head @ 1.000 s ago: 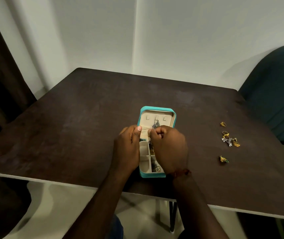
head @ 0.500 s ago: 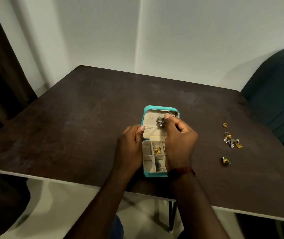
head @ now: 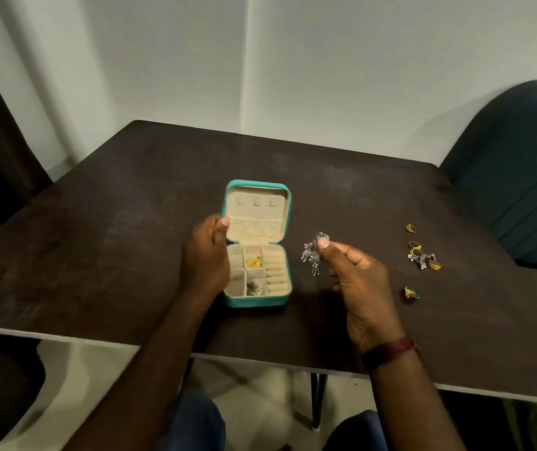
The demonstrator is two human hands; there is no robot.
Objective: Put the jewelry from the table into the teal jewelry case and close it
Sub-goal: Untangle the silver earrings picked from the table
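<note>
The small teal zip-round jewelry case point(head: 256, 245) with a cream lining stood open on the dark brown bench point(head: 130, 222), its lid propped upright at the far side, so that the divided tray faced the person. The left hand point(head: 207, 258) gripped the case along its left wall, with the thumb pressed on the lid's lower edge, probably to steady the light case and hold the lid back. The right hand point(head: 356, 281) was raised just right of the case, clear of the bench, and pinched a silver, dangling cluster earring point(head: 313, 253) between thumb and forefinger; the piece hung freely below the fingertips, a hold that suits a limp, tangle-prone ornament.

Within the tray, a gold piece point(head: 254, 262) lay in the upper middle compartment and a darker mixed piece point(head: 254, 288) in the lower middle one; the ring rolls point(head: 275, 271) along the right side looked bare.

The loose jewelry remained well apart to the right: a gold ring point(head: 410, 228), a cluster of gold and silver pieces point(head: 422, 257), and a gold piece with a green stone point(head: 411, 293). Judged from this layout, the task was partly done: the held earring and the loose pieces were yet to be stowed, and the case yet to be closed.
</note>
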